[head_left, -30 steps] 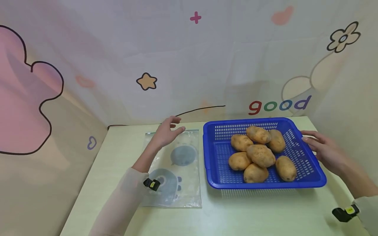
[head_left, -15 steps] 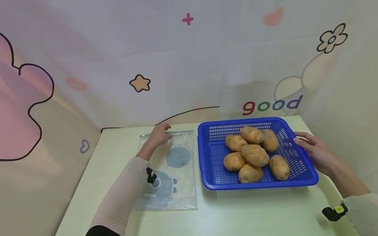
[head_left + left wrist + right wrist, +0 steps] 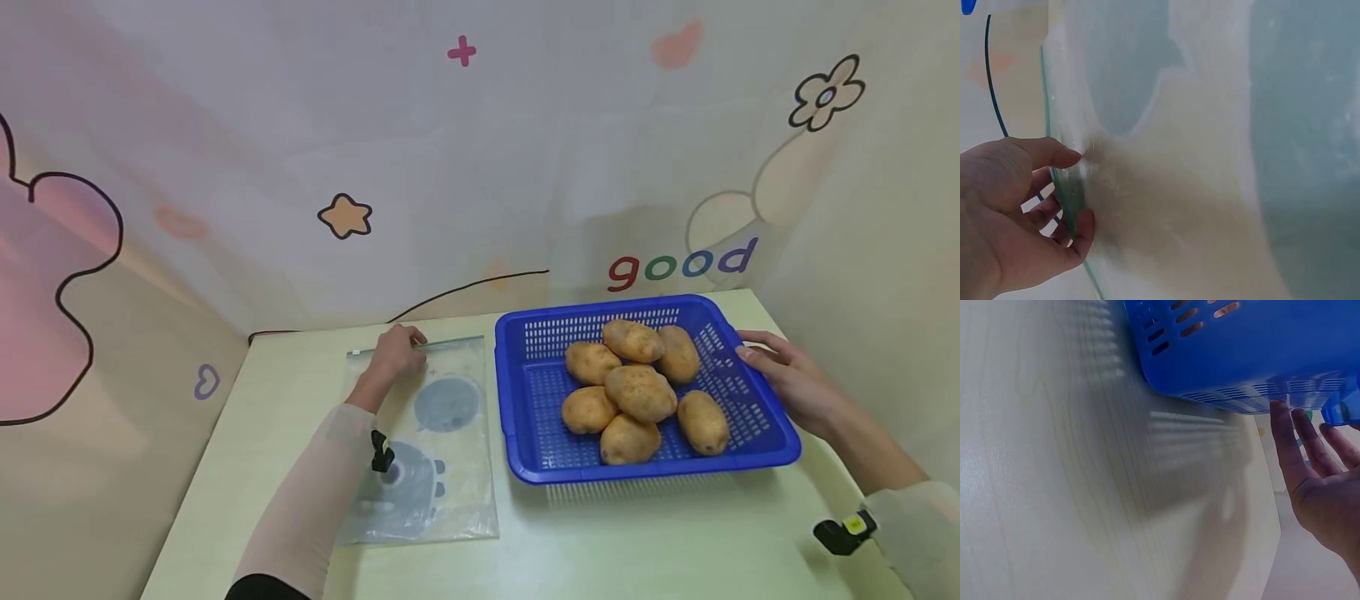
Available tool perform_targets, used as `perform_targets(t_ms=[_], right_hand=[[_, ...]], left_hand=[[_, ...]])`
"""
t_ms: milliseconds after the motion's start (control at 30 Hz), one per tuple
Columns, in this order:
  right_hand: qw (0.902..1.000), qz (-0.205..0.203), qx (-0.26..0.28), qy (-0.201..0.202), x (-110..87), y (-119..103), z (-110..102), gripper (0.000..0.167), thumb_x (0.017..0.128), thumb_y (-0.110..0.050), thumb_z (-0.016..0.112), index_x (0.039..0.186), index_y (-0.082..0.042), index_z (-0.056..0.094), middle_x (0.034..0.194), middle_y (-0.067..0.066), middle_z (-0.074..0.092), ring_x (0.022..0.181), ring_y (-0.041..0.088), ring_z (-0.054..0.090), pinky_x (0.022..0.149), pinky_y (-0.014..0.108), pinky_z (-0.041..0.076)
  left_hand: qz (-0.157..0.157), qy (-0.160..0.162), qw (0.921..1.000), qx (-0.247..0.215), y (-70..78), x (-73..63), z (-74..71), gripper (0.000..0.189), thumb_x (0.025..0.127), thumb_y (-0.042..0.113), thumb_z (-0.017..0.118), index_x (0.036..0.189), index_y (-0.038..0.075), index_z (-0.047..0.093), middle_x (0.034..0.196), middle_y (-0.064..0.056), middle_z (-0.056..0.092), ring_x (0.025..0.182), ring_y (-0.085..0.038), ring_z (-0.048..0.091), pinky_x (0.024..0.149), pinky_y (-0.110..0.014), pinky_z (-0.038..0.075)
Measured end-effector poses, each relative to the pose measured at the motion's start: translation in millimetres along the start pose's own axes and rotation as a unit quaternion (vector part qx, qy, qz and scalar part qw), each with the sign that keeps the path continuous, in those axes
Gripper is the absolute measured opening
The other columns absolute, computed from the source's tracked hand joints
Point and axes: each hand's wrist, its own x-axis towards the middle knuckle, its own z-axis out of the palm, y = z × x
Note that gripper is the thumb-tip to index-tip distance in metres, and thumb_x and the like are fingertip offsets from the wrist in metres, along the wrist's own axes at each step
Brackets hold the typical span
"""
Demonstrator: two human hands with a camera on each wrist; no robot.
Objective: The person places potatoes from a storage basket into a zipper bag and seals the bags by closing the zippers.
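A clear zip bag [image 3: 465,442] with grey-blue printed figures lies flat on the table. At its far, zippered edge, the curled fingers of my left hand [image 3: 395,354] grip the plastic. The left wrist view shows the thumb on the bag's face [image 3: 1147,187] and some fingers beyond the green zip edge. To the right stands a blue plastic basket [image 3: 528,454] holding several potatoes [image 3: 640,393]. My right hand [image 3: 802,383] rests at the basket's right rim, with the thumb by the rim. Its fingers [image 3: 1316,447] extend fairly straight towards the outer wall.
The pale table [image 3: 585,550] meets a printed cloth backdrop [image 3: 487,183] at the back. Cloth also rises at the left and right sides. A strip of table shows between the basket and its front edge.
My left hand has come down from above the bag to its zip edge, and the bag has shifted slightly towards me. My right hand has moved closer against the basket rim. The view has shifted right.
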Motion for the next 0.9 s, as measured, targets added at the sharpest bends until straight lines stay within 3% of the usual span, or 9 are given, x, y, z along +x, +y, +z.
perform_targets(t_ms=[200,500,600,767,900], right_hand=[[0.9999,0.013,0.002,0.003,0.5,-2.2,1.3,0.025,0.114,-0.022,0.050,0.138,-0.028,0.052,0.111,-0.004,0.073,0.093,0.019,0.076,0.074,0.038,0.066],[0.9997,0.017,-0.018,0.007,-2.1,3.0,-0.1,0.023,0.115,-0.023,0.049,0.136,-0.030,0.052,0.110,-0.004,0.073,0.092,0.019,0.076,0.074,0.039,0.066],[0.9994,0.016,-0.031,0.008,-2.4,3.4,-0.8,0.023,0.115,-0.024,0.049,0.137,-0.030,0.052,0.110,-0.005,0.072,0.092,0.019,0.076,0.074,0.040,0.066],[0.9990,0.005,-0.043,0.007,-0.7,1.4,-0.7,0.024,0.115,-0.024,0.048,0.138,-0.029,0.052,0.111,-0.005,0.072,0.093,0.019,0.076,0.074,0.040,0.066],[0.9993,0.001,-0.037,0.006,-1.0,0.0,-0.6,0.023,0.115,-0.024,0.049,0.138,-0.028,0.052,0.111,-0.005,0.072,0.093,0.019,0.076,0.074,0.039,0.066]], left_hand=[[0.000,0.007,1.0000,-0.002,-6.3,-2.6,3.9,0.022,0.097,0.011,0.066,0.113,-0.002,0.075,0.128,-0.022,0.059,0.113,-0.042,0.058,0.093,-0.050,0.053],[0.018,-0.007,0.9998,-0.003,-14.5,-6.0,1.2,0.030,0.099,0.013,0.062,0.124,-0.002,0.065,0.126,-0.021,0.066,0.108,-0.035,0.062,0.098,-0.051,0.052],[0.038,-0.016,0.9991,-0.006,-17.8,-8.2,-1.4,0.034,0.099,0.013,0.060,0.128,-0.003,0.065,0.129,-0.023,0.064,0.116,-0.039,0.060,0.101,-0.052,0.051],[0.101,-0.008,0.9949,0.008,-18.1,-11.5,-14.0,0.036,0.098,0.012,0.060,0.128,-0.005,0.068,0.127,-0.023,0.063,0.116,-0.041,0.058,0.099,-0.054,0.051],[0.148,0.011,0.9885,0.029,-6.7,-15.4,-30.6,0.037,0.096,0.011,0.059,0.129,-0.002,0.069,0.125,-0.019,0.061,0.115,-0.038,0.054,0.098,-0.054,0.049]])
